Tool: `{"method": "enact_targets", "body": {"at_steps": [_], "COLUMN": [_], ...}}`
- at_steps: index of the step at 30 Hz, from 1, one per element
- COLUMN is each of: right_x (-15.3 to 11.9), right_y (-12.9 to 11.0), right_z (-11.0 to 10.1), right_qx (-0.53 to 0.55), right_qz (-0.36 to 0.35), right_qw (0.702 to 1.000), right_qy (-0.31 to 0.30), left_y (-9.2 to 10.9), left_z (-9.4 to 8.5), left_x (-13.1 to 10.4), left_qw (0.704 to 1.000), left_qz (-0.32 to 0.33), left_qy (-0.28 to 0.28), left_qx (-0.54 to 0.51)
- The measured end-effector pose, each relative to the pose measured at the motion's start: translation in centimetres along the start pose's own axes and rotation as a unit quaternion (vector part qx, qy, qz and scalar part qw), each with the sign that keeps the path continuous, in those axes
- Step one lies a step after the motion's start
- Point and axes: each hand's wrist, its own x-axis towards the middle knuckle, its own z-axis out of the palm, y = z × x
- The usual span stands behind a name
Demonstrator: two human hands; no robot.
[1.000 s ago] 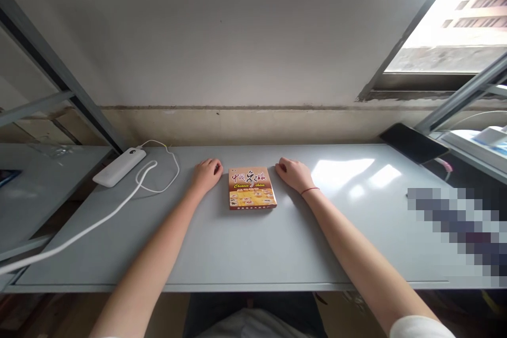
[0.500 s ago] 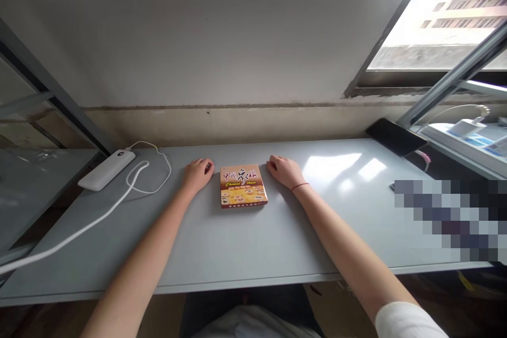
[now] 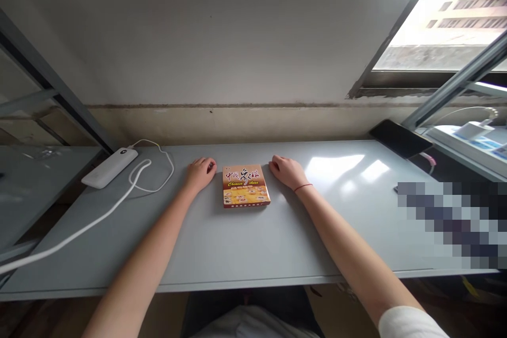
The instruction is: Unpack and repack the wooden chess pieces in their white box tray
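Observation:
A Chinese chess box [image 3: 246, 186], brown and orange with printed lettering, lies flat on the grey desk [image 3: 253, 253] between my hands. My left hand [image 3: 200, 173] rests on the desk just left of the box, its fingers loosely curled in and apart from it. To the right of the box, my right hand [image 3: 288, 171] lies in a fist, with a thin red cord [image 3: 303, 187] around the wrist. Neither hand touches the box, and nothing shows in either one.
A white power bank [image 3: 110, 168] with a white cable [image 3: 114, 206] lies at the left. Toward the back right, a dark phone or tablet [image 3: 401, 138] leans by the metal frame, near a white charger [image 3: 474, 129]. Part of the right side is pixelated. A wall closes the back.
The whole view has shifted slightly, so everything appears a little further right. My hands and the box keep their places on the desk.

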Motion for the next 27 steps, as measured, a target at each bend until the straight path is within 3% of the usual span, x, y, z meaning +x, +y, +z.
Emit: {"method": "enact_targets", "body": {"at_steps": [15,27], "right_x": [-0.15,-0.17], "right_y": [-0.06,0.05], "right_z": [-0.35,-0.32], "right_qx": [0.014,0.043], "right_qz": [0.003,0.0], "right_qw": [1.0,0.999], "right_qy": [-0.003,0.001], "left_y": [0.15,0.63], "left_z": [-0.01,-0.51], "left_x": [-0.07,-0.19], "left_qw": [1.0,0.999], "left_qz": [-0.008,-0.025], "left_qy": [0.0,-0.032], "left_qx": [-0.006,-0.028]}}
